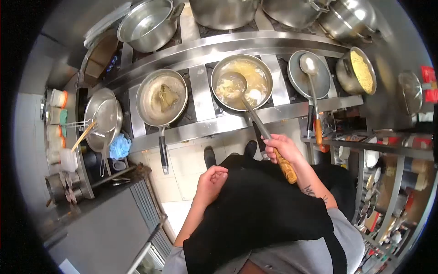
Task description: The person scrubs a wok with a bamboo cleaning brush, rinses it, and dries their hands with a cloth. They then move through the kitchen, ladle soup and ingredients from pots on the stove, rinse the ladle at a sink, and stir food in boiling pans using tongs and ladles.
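Observation:
My right hand (281, 148) is wrapped round the long handle of a ladle (260, 124) with a wooden grip. The ladle's bowl rests in the middle pan (270, 77), among pale liquid and light lumps of food. My left hand (213, 182) hangs in front of the black apron (255, 201), fingers curled in and nothing showing in them. To the left, a second pan (142, 107) holds a folded greenish-brown piece. On the right, a large spoon (310, 68) with a wooden handle end lies across a grey pan (296, 84).
Large steel pots (148, 32) stand along the back burners. A pot of yellow food (362, 71) sits at the right end. At the left are a steel bowl (102, 109) with strainers, a blue cloth (120, 146) and containers (58, 98). Shelves (388, 201) line the right side.

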The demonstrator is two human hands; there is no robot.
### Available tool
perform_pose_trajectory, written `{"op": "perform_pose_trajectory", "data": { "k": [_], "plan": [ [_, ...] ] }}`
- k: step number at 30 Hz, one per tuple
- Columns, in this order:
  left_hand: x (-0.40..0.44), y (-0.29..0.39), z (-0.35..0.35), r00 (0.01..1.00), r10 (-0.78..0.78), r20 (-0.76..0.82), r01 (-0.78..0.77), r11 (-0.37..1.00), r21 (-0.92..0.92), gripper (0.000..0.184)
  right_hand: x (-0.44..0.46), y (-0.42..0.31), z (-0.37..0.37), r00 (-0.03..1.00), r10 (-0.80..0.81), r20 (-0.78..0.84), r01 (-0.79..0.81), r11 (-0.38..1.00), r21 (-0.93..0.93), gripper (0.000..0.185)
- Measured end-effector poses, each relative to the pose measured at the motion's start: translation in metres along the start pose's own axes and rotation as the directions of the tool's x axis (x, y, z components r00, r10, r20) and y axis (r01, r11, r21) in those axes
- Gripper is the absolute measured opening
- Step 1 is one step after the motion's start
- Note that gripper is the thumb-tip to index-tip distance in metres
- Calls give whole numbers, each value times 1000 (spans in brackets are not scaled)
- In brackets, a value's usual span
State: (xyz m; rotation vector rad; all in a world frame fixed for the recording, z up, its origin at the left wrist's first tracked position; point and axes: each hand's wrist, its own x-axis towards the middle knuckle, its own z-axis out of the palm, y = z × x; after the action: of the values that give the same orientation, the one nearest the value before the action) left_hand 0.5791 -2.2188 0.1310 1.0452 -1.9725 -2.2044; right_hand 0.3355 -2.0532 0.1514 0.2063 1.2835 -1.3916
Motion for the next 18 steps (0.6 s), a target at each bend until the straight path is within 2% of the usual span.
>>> {"op": "perform_pose_trajectory", "data": {
  "k": [3, 7, 10, 13, 16, 18],
  "plan": [
    [0, 13, 25, 998, 0, -56, 0, 1000, 7, 6, -4, -7, -16, 999, 27, 34, -27, 1000, -2, 11],
    [4, 14, 46, 986, -23, -167, 24, 1000, 6, 5, -4, -12, -41, 998, 34, 44, -29, 995, -100, 17],
    [5, 10, 57, 986, -40, -164, 30, 997, -65, 5, -1, -11, -52, 999, 34, 6, -33, 980, -198, 26],
    [6, 11, 66, 986, -55, -160, 45, 997, -66, 4, -2, -8, -56, 996, -93, -17, 83, 947, -310, 22],
    [9, 14, 74, 985, -40, -168, 29, 997, -70, 5, 4, -11, -69, 996, -89, 0, 85, 963, -257, 29],
    [9, 16, 76, 986, -33, -164, 25, 999, -47, 5, 0, -21, -73, 999, -46, 6, 46, 988, -148, 29]
  ]
}}
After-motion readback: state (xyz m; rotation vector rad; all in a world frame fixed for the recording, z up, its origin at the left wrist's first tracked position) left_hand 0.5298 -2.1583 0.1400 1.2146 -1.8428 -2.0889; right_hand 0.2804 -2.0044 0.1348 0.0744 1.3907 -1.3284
